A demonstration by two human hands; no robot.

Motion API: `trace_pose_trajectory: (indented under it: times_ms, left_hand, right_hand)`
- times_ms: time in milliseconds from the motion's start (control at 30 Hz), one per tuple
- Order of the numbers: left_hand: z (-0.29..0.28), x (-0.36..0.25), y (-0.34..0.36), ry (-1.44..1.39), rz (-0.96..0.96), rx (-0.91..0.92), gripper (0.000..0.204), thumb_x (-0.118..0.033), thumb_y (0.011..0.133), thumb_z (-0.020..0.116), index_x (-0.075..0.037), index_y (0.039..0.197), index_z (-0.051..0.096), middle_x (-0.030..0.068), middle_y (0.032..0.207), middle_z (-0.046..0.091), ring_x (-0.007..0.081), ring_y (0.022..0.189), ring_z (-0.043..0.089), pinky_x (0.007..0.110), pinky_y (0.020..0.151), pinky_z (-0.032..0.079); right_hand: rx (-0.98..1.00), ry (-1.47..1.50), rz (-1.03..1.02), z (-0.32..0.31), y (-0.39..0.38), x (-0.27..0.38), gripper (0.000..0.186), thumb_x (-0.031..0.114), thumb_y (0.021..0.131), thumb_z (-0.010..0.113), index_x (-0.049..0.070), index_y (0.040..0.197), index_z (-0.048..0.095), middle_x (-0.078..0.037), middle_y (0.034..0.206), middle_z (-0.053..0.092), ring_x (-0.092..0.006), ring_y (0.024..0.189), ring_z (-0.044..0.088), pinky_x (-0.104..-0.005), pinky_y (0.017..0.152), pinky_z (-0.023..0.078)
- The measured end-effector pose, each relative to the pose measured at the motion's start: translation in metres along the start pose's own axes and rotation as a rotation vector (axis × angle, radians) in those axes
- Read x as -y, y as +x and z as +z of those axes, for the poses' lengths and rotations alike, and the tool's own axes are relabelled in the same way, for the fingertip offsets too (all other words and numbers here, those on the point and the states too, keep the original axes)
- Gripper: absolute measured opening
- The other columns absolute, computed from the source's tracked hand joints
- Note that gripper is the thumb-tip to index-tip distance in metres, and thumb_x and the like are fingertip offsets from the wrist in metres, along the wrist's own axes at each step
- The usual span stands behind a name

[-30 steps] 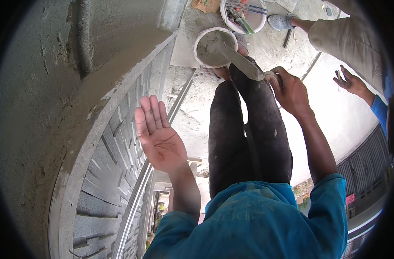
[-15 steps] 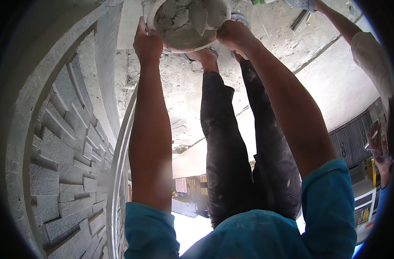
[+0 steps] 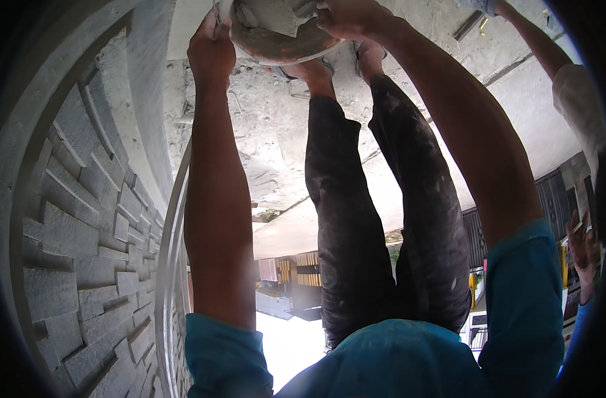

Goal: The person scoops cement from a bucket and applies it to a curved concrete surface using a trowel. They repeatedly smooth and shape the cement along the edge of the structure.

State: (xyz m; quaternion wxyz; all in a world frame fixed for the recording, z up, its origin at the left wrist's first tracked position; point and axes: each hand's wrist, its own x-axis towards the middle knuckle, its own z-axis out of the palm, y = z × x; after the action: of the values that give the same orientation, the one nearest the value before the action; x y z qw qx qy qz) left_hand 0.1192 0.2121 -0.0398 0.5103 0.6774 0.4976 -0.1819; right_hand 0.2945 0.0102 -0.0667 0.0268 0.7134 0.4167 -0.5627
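Note:
At the top of the view is a round, pale bucket (image 3: 286,50) with wet grey mortar (image 3: 266,18) inside; its far side is cut off by the picture's edge. My left hand (image 3: 211,50) is closed on the bucket's left rim, and a thin metal piece (image 3: 216,12) shows by its fingers. On the right rim, my right hand (image 3: 351,18) is closed too, its fingertips over the edge near the mortar. Bare, smeared wall shows along the bucket's near side. Both arms are stretched out from me.
A wall of stepped grey stone blocks (image 3: 64,239) with a pale border runs along my left. My feet (image 3: 371,60) stand on rough, mortar-spattered concrete (image 3: 270,132) just below the bucket. At the right edge another person's arm (image 3: 535,40) and a separate hand (image 3: 582,249) appear.
Both hands have moved farther away and a little left with the bucket, which now runs out of the top. More of its near wall shows and less mortar.

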Motion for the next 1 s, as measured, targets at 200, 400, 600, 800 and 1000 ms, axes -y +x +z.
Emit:
trace_pose_trajectory:
  times_ms: [200,400,600,800,1000]
  left_hand:
    - [-0.023,-0.018,-0.036,-0.260,-0.117,-0.039,0.058,-0.027,0.105,0.053,0.001,0.155,0.041,0.0188,0.145,0.057,0.0262,0.131,0.058,0.037,0.112,0.043]
    - [-0.095,-0.095,-0.243,-0.696,-0.132,-0.045,0.055,-0.026,0.109,0.051,0.011,0.149,0.041,0.0258,0.152,0.049,0.0351,0.137,0.053,0.043,0.118,0.041]
    - [-0.202,-0.235,-0.437,-0.760,0.154,-0.086,0.061,-0.030,0.108,0.055,0.011,0.150,0.037,0.0298,0.148,0.050,0.0423,0.135,0.054,0.051,0.116,0.042]
    - [-0.258,-0.331,-0.498,-1.097,0.455,-0.131,0.070,-0.029,0.107,0.053,0.007,0.159,0.022,0.0279,0.163,0.031,0.0420,0.151,0.031,0.052,0.126,0.022]
    - [-0.266,-0.367,-0.482,-1.216,0.507,-0.212,0.071,-0.028,0.109,0.043,0.010,0.160,0.009,0.0280,0.167,0.015,0.0386,0.158,0.011,0.050,0.130,0.008]
  right_hand:
    - [-0.220,0.328,-0.184,-0.012,-0.099,-0.027,0.042,0.040,0.090,0.063,0.010,0.116,0.075,-0.016,0.109,0.074,-0.0345,0.103,0.070,-0.0407,0.094,0.054]
    - [-0.178,0.935,-0.027,-0.091,-0.298,0.064,0.032,0.016,0.095,0.068,0.005,0.125,0.069,-0.010,0.096,0.072,-0.0170,0.080,0.067,-0.0323,0.077,0.053]
    - [-0.417,1.209,-0.280,-0.213,-0.446,0.217,0.030,0.025,0.103,0.065,0.007,0.127,0.062,0.002,0.091,0.058,-0.0103,0.072,0.056,-0.0290,0.068,0.048]
    - [-0.550,0.843,-0.302,-0.265,-0.454,0.275,0.037,0.031,0.100,0.068,0.006,0.127,0.064,-0.011,0.085,0.066,-0.0186,0.072,0.060,-0.0325,0.073,0.051]
    - [-0.689,0.532,-0.240,-0.295,-0.441,0.290,0.040,0.032,0.097,0.069,0.003,0.125,0.067,-0.021,0.096,0.073,-0.0371,0.081,0.071,-0.0432,0.075,0.055]
